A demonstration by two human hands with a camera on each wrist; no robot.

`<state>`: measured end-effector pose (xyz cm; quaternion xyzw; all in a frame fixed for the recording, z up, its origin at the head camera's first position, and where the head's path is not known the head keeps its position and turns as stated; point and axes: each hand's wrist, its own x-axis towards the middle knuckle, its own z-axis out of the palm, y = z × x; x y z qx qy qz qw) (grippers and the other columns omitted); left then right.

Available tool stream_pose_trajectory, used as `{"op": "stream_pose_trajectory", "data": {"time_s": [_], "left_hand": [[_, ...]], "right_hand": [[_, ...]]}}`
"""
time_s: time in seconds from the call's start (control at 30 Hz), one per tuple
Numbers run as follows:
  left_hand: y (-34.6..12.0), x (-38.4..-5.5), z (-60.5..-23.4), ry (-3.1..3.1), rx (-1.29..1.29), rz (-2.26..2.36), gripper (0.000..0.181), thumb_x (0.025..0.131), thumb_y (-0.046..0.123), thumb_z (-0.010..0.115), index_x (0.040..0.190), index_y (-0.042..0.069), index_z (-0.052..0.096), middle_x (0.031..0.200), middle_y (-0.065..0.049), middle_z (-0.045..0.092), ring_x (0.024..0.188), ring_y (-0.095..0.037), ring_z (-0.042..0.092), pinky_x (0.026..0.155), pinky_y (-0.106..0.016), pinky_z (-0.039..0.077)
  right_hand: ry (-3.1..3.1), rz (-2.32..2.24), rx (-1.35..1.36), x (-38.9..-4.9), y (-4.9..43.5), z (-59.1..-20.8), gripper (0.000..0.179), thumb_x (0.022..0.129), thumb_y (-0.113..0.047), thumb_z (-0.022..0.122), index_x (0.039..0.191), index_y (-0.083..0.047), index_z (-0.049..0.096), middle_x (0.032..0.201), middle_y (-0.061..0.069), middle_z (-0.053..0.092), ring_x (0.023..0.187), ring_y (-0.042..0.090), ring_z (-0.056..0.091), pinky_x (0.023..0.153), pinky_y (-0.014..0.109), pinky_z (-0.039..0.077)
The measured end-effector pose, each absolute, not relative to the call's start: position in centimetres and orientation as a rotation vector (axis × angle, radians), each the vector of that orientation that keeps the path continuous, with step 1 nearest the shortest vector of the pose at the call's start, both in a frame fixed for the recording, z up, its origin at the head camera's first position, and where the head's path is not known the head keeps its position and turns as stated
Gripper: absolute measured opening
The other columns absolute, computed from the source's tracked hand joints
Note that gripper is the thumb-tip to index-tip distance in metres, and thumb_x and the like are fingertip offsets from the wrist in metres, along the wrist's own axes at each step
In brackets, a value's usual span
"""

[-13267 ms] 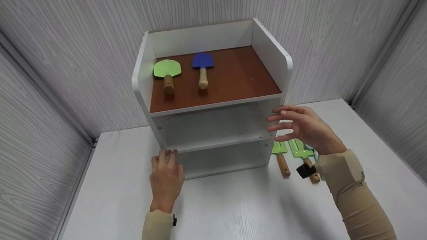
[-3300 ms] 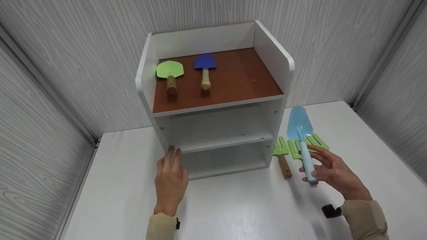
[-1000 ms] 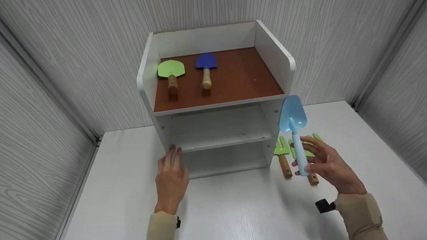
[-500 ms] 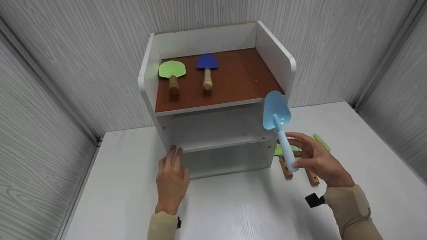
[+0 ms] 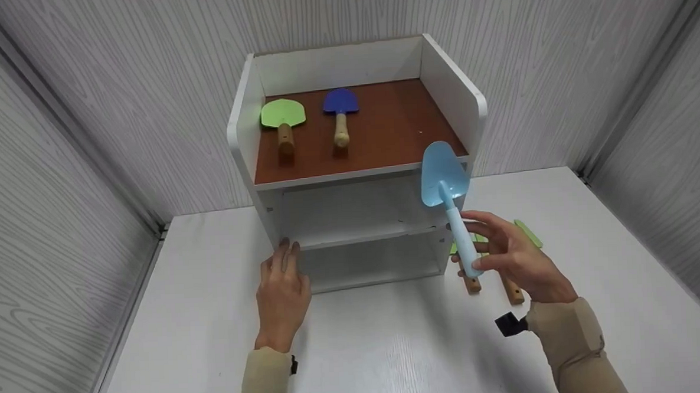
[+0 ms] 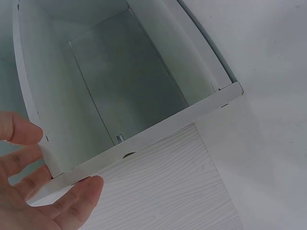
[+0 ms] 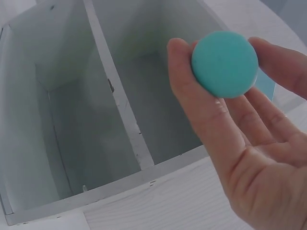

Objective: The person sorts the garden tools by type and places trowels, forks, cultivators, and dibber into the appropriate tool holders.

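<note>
My right hand (image 5: 518,260) holds a light-blue garden trowel (image 5: 443,174) by its handle, blade up, in front of the upper right of the white shelf unit (image 5: 352,240). The right wrist view faces the round turquoise end (image 7: 224,64) of that handle, between thumb and fingers. At the unit's lower left, my left hand (image 5: 282,300) grips the side panel's front edge; fingers (image 6: 88,191) show on its outer side in the left wrist view. On the brown top lie a green-bladed trowel (image 5: 283,114) and a blue-bladed trowel (image 5: 340,102), both with wooden handles.
Right of the unit, on the white table (image 5: 380,349), lie green tools with wooden handles (image 5: 512,287), partly hidden behind my right hand. The unit's top has raised side walls (image 5: 454,88) and a back wall. Grey wood-grain panels (image 5: 646,89) enclose the table.
The right hand picked up the light-blue trowel from beside the green tools, then carried it up and left before the unit. The left hand stayed at the unit's left edge.
</note>
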<state>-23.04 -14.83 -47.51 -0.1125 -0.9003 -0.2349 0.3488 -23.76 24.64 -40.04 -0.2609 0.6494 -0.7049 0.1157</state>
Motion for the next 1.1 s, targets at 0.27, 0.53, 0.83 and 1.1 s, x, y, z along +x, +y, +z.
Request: {"op": "stream_pose_trajectory", "data": {"time_s": [0.27, 0.53, 0.83, 1.1], "left_hand": [[-14.8, -23.1, -47.6, -2.308, -0.306, -0.616, 0.045, 0.088, -0.005, 0.058, 0.133, -0.008, 0.059, 0.139, -0.025, 0.054, 0.11, -0.047, 0.057, 0.066, -0.049, 0.058], [-14.8, -22.9, -47.6, -2.314, -0.311, -0.605, 0.046, 0.088, -0.004, 0.058, 0.134, -0.008, 0.058, 0.139, -0.024, 0.054, 0.111, -0.047, 0.057, 0.063, -0.048, 0.058], [-14.9, -22.9, -47.5, -2.342, -0.301, -0.604, 0.046, 0.089, -0.004, 0.059, 0.134, -0.008, 0.058, 0.14, -0.024, 0.054, 0.112, -0.047, 0.056, 0.06, -0.046, 0.057], [-14.9, -22.9, -47.7, -2.343, -0.299, -0.591, 0.046, 0.088, -0.005, 0.061, 0.134, -0.008, 0.058, 0.139, -0.024, 0.054, 0.111, -0.046, 0.057, 0.062, -0.046, 0.058]], "right_hand": [[1.937, -2.061, -0.701, -23.6, 23.9, -39.0, 0.078, 0.081, 0.02, 0.061, 0.152, -0.003, 0.039, 0.142, 0.012, 0.054, 0.106, 0.036, 0.067, 0.084, 0.06, 0.055], [1.935, -2.064, -0.676, -23.9, 23.4, -38.0, 0.077, 0.081, 0.019, 0.062, 0.152, -0.003, 0.04, 0.146, 0.018, 0.05, 0.109, 0.041, 0.066, 0.085, 0.059, 0.056], [1.927, -2.073, -0.686, -24.2, 22.6, -36.9, 0.076, 0.082, 0.018, 0.06, 0.152, -0.003, 0.039, 0.146, 0.018, 0.047, 0.111, 0.04, 0.065, 0.085, 0.057, 0.056], [1.953, -2.06, -0.714, -24.8, 22.1, -36.3, 0.076, 0.083, 0.017, 0.06, 0.153, -0.003, 0.037, 0.146, 0.014, 0.049, 0.111, 0.038, 0.065, 0.086, 0.057, 0.056]]}}
